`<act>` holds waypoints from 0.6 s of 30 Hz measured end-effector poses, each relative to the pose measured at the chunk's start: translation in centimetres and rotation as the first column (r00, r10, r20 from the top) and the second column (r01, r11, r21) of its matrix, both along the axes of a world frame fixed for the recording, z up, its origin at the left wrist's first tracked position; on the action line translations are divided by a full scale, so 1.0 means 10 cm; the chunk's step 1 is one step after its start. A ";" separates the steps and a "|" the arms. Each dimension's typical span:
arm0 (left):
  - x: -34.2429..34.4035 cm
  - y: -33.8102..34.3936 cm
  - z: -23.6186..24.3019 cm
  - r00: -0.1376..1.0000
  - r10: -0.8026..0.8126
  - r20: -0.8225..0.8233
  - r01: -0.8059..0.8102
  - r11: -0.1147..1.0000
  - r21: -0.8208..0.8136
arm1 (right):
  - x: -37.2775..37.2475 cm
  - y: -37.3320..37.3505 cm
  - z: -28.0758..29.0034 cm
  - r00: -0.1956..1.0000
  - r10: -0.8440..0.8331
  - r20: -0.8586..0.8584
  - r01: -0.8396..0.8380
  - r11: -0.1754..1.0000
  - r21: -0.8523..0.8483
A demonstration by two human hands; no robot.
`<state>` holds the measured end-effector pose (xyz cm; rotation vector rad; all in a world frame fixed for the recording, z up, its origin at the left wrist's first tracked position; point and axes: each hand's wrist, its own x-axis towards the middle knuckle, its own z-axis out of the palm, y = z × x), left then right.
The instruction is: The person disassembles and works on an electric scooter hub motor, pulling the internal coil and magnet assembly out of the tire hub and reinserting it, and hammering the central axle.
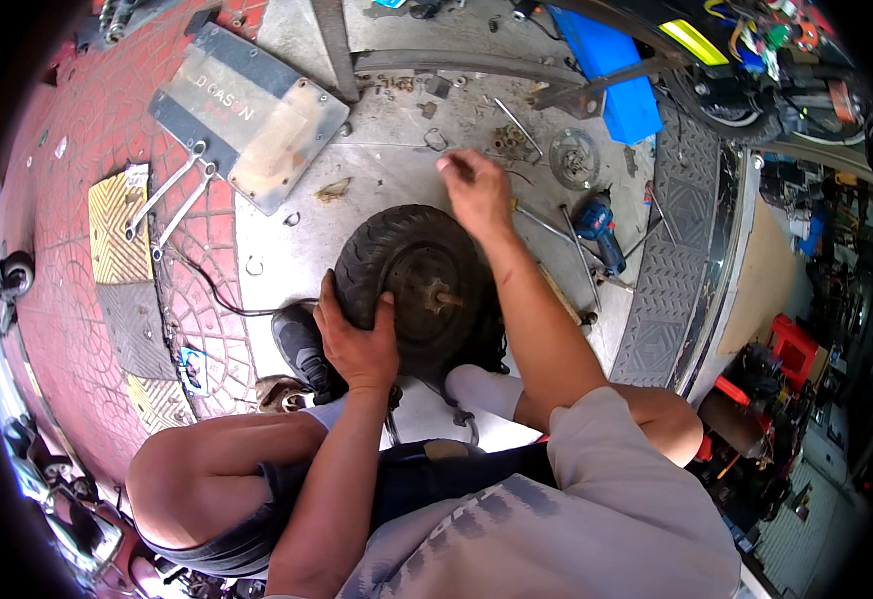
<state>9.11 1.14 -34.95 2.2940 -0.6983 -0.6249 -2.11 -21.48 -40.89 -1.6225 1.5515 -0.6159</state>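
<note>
A small black scooter wheel (415,290) with a treaded tyre rests between my feet, a rusty axle stub sticking out of its hub. My left hand (359,344) is closed on the tyre's left edge, fingers on the tread and thumb over the sidewall. Beyond the tyre, my right hand (478,195) hovers above the floor with its fingers curled together; whatever they may hold is hidden. A small metal ring (436,139) lies just past those fingertips. To the right of this hand is a blue cordless power tool (599,232), among long metal tools.
Two combination wrenches (185,200) lie across a dusty panel (249,112) and the tiles at left. A clear round dish (574,160) of small parts sits near a blue bin (611,80). Metal frame bars (456,62) cross the far side. A yellow-and-grey ramp (122,290) stands left.
</note>
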 end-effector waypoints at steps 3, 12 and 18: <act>0.01 0.00 0.01 1.000 0.011 -0.023 -0.011 1.000 0.013 | 0.00 0.38 0.23 0.999 0.053 -0.001 -0.052 0.992 0.118; 0.03 0.01 -0.06 1.000 -0.015 0.016 0.014 0.999 0.033 | -0.18 0.85 0.08 0.994 0.008 0.112 0.012 0.985 -0.173; 0.02 -0.03 -0.01 1.000 0.008 0.002 -0.008 0.997 0.075 | -0.59 0.89 -0.09 0.978 -0.092 -0.186 0.126 0.975 0.180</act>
